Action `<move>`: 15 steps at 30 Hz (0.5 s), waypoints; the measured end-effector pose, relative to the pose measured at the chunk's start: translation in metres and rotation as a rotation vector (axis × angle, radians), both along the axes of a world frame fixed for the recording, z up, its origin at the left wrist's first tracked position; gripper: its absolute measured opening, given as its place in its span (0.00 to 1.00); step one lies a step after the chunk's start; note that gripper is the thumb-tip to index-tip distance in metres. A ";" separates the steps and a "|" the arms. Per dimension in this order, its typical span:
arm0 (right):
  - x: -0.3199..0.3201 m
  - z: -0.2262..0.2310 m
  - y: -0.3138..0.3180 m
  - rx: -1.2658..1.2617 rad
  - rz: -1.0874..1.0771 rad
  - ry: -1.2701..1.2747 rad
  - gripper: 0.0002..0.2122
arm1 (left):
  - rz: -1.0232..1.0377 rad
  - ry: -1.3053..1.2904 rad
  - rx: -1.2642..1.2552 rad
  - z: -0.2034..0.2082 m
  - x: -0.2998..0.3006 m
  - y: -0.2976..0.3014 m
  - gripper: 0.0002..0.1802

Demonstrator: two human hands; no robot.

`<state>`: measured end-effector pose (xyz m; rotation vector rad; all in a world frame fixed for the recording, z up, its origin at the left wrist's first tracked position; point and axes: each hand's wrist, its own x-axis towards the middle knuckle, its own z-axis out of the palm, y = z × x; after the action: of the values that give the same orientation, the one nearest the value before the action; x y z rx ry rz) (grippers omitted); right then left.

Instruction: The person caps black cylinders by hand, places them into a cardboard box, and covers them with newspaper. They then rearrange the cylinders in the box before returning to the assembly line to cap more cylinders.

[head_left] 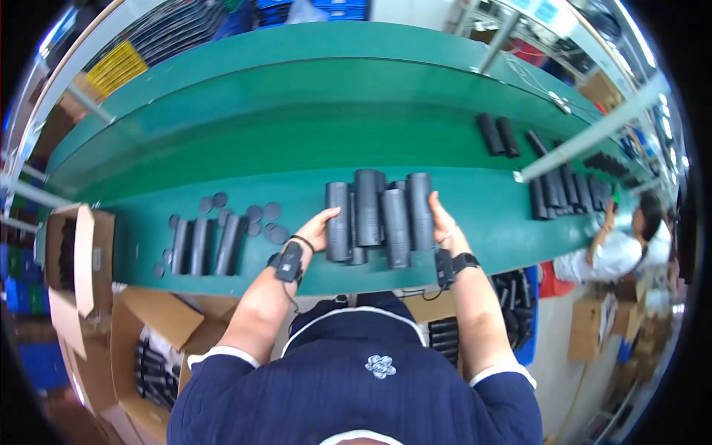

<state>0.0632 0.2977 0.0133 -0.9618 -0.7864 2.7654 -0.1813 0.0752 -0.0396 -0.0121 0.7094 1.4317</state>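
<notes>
Between my two hands is a bunch of several black cylindrical tubes [367, 208], standing or tilted side by side at uneven heights over the green bench. My left hand [319, 228] presses the bunch from its left side, thumb along the outermost tube. On the opposite side, my right hand [445, 224] holds the rightmost tube [420, 211], its fingers partly hidden behind it. Whether the tubes rest on the bench or are lifted I cannot tell. Three more black tubes [200, 246] stand to the left, with flat black discs [273, 211] scattered around them.
The green bench [297, 185] has a raised back ledge. More black tubes [560, 189] are grouped at the right, near another person [612, 245] and a metal post [593, 126]. Open cardboard boxes [156, 311] sit at lower left; a blue bin [528, 326] of black parts sits below right.
</notes>
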 end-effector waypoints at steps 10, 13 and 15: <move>0.012 -0.040 0.052 0.033 0.116 -0.150 0.19 | -0.018 0.079 -0.187 0.022 -0.011 -0.035 0.38; 0.025 -0.050 0.066 0.153 0.124 -0.297 0.25 | 0.044 0.214 -0.288 0.030 -0.005 -0.031 0.37; 0.017 -0.026 0.057 0.300 0.128 -0.372 0.28 | 0.085 0.282 -0.353 0.034 -0.002 -0.029 0.37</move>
<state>0.0803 0.3550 -0.0122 -1.4185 -1.3125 2.4891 -0.1836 0.0460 -0.0058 -0.1175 1.2011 1.3865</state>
